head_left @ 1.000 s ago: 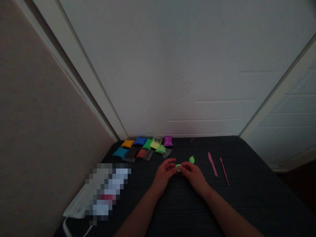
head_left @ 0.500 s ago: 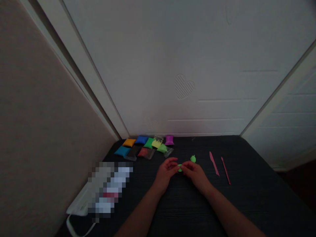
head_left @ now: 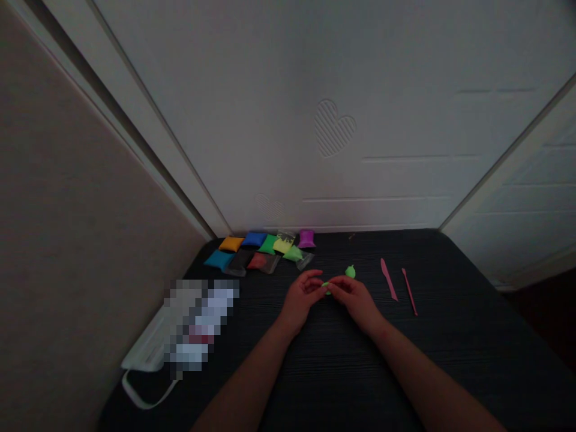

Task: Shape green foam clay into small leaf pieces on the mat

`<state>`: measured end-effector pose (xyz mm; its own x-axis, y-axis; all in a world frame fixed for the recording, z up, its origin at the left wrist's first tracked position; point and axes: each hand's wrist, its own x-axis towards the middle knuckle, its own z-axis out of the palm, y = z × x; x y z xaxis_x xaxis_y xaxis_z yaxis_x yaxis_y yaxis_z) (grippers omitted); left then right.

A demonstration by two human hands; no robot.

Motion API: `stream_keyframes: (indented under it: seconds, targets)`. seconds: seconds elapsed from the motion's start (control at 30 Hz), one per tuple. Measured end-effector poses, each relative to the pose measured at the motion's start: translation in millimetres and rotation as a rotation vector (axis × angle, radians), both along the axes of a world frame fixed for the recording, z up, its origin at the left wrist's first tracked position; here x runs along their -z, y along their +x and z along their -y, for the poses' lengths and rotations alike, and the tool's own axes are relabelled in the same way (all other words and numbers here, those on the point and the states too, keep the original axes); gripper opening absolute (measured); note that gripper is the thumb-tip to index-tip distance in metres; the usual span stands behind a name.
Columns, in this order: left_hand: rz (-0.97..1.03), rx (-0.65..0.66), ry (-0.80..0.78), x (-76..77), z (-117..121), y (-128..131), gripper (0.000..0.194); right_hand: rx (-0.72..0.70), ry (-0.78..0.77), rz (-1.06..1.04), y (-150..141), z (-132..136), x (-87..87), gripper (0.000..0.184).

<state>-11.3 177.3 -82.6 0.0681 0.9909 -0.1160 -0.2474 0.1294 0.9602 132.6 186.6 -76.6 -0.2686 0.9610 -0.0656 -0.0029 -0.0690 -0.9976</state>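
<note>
A small piece of light green modelling clay (head_left: 327, 288) is pinched between my two hands above the dark table. My left hand (head_left: 302, 300) grips its left side with thumb and fingertips, the other fingers curled. From the right, my right hand (head_left: 354, 298) holds the same piece between thumb and forefinger. The fingers cover most of it, so its full shape is hidden. Just beyond my right hand lies a second light green clay piece (head_left: 350, 272), rounded with a small tip on top.
Several clay packets, among them a purple one (head_left: 306, 239) and a teal one (head_left: 219, 260), lie at the back left. A pink plastic knife (head_left: 389, 279) and a thin pink tool (head_left: 409, 292) lie to the right. A strapped white item (head_left: 146, 351), partly blurred out, is at left.
The view has tilted slightly down, so the table things appear higher. My fingers have closed a little more over the clay, and less of it shows.
</note>
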Motion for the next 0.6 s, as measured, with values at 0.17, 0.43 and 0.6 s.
stream_keyframes:
  seconds: [0.17,0.43,0.6]
  targets:
    - [-0.032,0.007,0.004,-0.6,1.3,0.8,0.040,0.011,0.002,-0.004,1.3,1.7,0.7,0.016]
    - [-0.025,0.033,0.013,-0.3,1.3,0.4,0.040,0.022,-0.012,-0.007,2.0,1.7,2.2,0.021]
    - [-0.048,0.027,0.023,0.1,2.8,0.5,0.038,0.041,0.019,-0.008,0.5,3.1,3.5,0.018]
